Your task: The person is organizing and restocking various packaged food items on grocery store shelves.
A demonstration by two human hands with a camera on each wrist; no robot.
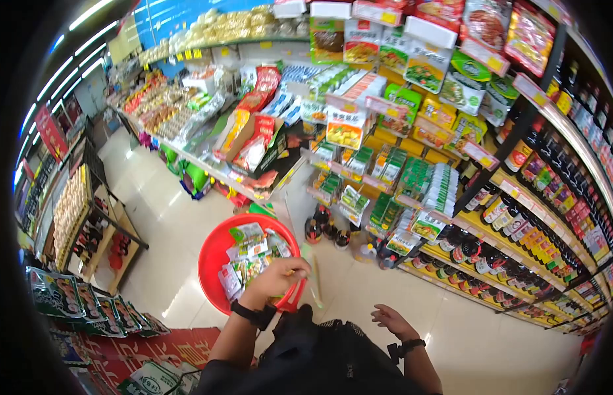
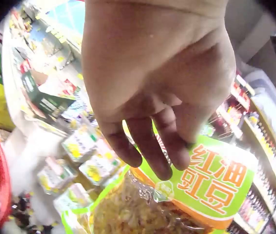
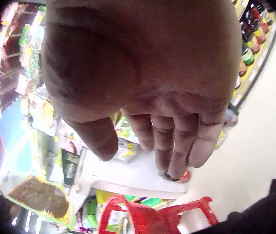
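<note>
My left hand [image 1: 277, 279] is over the right side of a red shopping basket [image 1: 214, 247]. In the left wrist view, its curled fingers and thumb pinch the top edge of a packet of pickled cowpeas [image 2: 177, 195]. The packet has a green and white top with orange characters and a clear window. The same packet [image 3: 38, 196] shows at the lower left of the right wrist view. In the head view the hand hides it. My right hand [image 1: 393, 322] hangs with fingers extended and holds nothing. The basket's red handle [image 1: 292, 301] stands near the left hand.
Several small food packets [image 1: 250, 253] lie in the basket. Ahead are a display counter [image 1: 208, 168] with bagged foods and shelves of seasoning packets [image 1: 385, 164]. Sauce bottles [image 1: 510, 217] line the right shelves. An egg stand [image 1: 73, 204] is at left. Bottles [image 1: 326, 227] stand on the floor.
</note>
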